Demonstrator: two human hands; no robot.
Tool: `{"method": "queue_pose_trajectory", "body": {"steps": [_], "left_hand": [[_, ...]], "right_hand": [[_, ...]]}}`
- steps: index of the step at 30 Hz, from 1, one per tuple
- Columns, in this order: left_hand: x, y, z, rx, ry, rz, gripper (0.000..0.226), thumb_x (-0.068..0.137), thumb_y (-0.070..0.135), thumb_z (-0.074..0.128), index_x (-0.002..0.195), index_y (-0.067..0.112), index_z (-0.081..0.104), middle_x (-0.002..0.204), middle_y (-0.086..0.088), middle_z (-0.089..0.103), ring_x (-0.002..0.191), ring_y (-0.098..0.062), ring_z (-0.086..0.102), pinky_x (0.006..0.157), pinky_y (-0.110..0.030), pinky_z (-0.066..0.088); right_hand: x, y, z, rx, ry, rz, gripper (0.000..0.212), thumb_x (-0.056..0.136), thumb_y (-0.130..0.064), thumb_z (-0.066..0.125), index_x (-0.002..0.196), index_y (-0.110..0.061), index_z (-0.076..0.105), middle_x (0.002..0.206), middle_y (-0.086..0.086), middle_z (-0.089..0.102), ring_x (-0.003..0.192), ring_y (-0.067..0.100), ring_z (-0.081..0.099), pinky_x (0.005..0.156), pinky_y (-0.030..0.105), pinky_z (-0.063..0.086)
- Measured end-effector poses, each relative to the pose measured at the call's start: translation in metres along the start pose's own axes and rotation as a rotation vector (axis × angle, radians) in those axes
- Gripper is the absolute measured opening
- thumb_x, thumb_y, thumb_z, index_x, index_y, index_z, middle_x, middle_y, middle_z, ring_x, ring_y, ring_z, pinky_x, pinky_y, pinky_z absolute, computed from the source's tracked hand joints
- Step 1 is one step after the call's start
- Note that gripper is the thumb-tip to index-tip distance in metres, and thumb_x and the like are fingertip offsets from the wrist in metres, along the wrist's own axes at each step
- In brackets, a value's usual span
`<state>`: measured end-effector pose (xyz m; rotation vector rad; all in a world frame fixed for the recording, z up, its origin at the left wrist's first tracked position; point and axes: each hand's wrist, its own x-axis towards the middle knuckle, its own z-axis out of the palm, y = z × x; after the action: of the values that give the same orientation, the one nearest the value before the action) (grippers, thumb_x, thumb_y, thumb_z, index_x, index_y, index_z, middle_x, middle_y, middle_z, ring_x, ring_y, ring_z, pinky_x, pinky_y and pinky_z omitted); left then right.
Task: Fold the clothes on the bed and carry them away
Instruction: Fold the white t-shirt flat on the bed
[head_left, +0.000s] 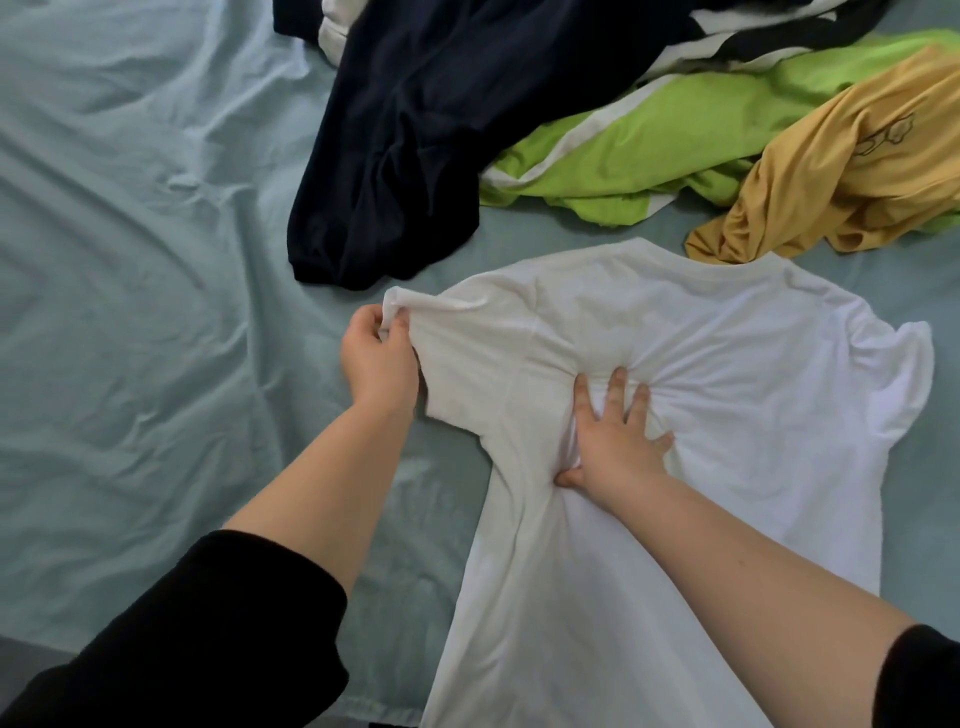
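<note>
Presently the white T-shirt (727, 415) lies flat on the bed (130, 260), collar away, long axis near-to-far. Left hand (376, 358) pinches its sleeve (415, 306); right hand (615, 441) presses its middle, fingers spread.

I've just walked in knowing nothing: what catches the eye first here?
A white T-shirt lies spread at centre right on the pale blue sheet, with the left hand pinching its sleeve and the right hand pressing on its middle. Behind it, at the top, lies an unfolded heap: a navy garment, a lime green garment and a mustard garment.
</note>
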<state>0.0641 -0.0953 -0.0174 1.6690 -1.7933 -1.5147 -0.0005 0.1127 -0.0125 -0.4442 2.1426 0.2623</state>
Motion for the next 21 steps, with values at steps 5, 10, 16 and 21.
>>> {"method": "queue_pose_trajectory", "body": {"steps": [5,10,16,21], "left_hand": [[0.008,0.003,-0.006,0.033,-0.111,-0.162,0.022,0.088,0.026,0.055,0.107,0.015,0.061,0.083,0.008,0.061,0.075,-0.010,0.056,0.062,-0.022,0.043],[0.026,0.026,-0.005,0.217,-0.258,-0.160,0.031,0.081,0.042,0.070,0.080,0.011,0.063,0.080,-0.005,0.063,0.076,-0.020,0.058,0.069,-0.031,0.046],[0.033,0.026,-0.018,-0.006,-0.175,-0.204,0.014,0.093,0.013,0.058,0.103,0.015,0.066,0.096,-0.005,0.069,0.092,-0.021,0.068,0.083,-0.036,0.057],[0.013,0.009,-0.030,0.036,-0.309,-0.371,0.032,0.084,0.044,0.070,0.095,0.014,0.064,0.093,0.001,0.072,0.081,-0.007,0.068,0.068,-0.025,0.053]], "right_hand": [[-0.003,0.000,-0.001,0.004,-0.002,0.002,0.122,0.077,-0.049,0.074,0.150,-0.030,-0.022,0.153,0.011,-0.036,0.144,0.039,-0.024,0.109,0.071,0.017],[-0.003,0.000,-0.001,0.014,0.011,-0.002,0.121,0.077,-0.050,0.074,0.150,-0.031,-0.022,0.154,0.009,-0.036,0.144,0.039,-0.024,0.109,0.071,0.017],[-0.013,0.007,-0.029,-0.058,0.040,-0.048,0.092,0.078,-0.060,0.066,0.150,-0.023,0.021,0.158,0.017,0.014,0.142,0.038,0.024,0.103,0.050,0.039],[0.016,-0.016,-0.111,0.303,0.429,-0.188,0.034,0.095,-0.048,0.048,0.113,-0.025,0.064,0.107,0.003,0.068,0.095,0.026,0.061,0.071,0.032,0.043]]}}
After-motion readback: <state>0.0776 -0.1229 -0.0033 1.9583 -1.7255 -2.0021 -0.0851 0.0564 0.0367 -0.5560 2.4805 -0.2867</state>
